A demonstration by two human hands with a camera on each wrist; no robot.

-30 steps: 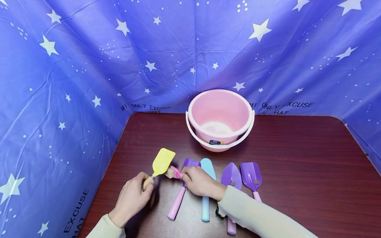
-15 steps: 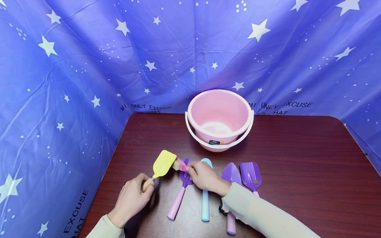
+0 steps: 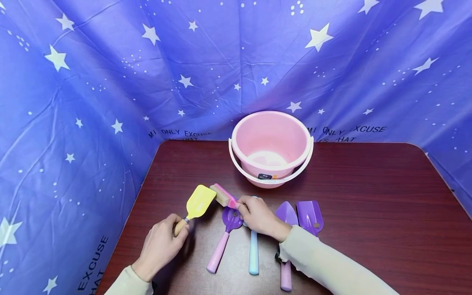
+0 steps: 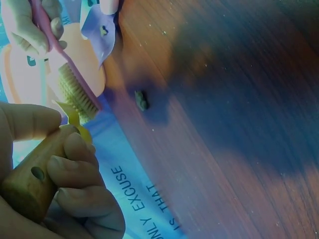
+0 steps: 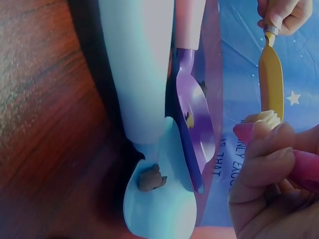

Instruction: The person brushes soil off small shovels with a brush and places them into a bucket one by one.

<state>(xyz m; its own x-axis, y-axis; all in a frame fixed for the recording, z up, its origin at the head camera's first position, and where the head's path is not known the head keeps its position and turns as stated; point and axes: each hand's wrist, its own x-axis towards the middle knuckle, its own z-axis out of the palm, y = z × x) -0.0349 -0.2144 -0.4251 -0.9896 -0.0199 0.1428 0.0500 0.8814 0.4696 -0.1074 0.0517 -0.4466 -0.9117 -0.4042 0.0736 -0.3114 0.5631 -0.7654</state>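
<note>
My left hand (image 3: pixel 162 241) grips the wooden handle (image 4: pixel 37 179) of a small yellow shovel (image 3: pixel 200 201), whose blade is raised over the table. A pink brush (image 3: pixel 224 196) with pale bristles is held by its handle in my right hand (image 3: pixel 259 215). Its bristle tip is right at the blade's upper right corner; whether they touch I cannot tell. Beneath the brush lies a purple scoop (image 3: pixel 232 219) with a pink handle. A light-blue scoop (image 3: pixel 254 254) is partly hidden by my right hand; in the right wrist view a brown lump (image 5: pixel 152 179) sits on it.
A pink bucket (image 3: pixel 272 139) stands at the back, its white handle hanging in front. To the right lie a pointed purple trowel (image 3: pixel 287 213) and a square purple shovel (image 3: pixel 309 214), partly under my right sleeve. A dark lump (image 4: pixel 141 100) lies on the table.
My right hand has moved right, and the brush has swung up and away from the table front, showing more bristles. The yellow shovel has shifted slightly left. More of the left purple scoop shows.
</note>
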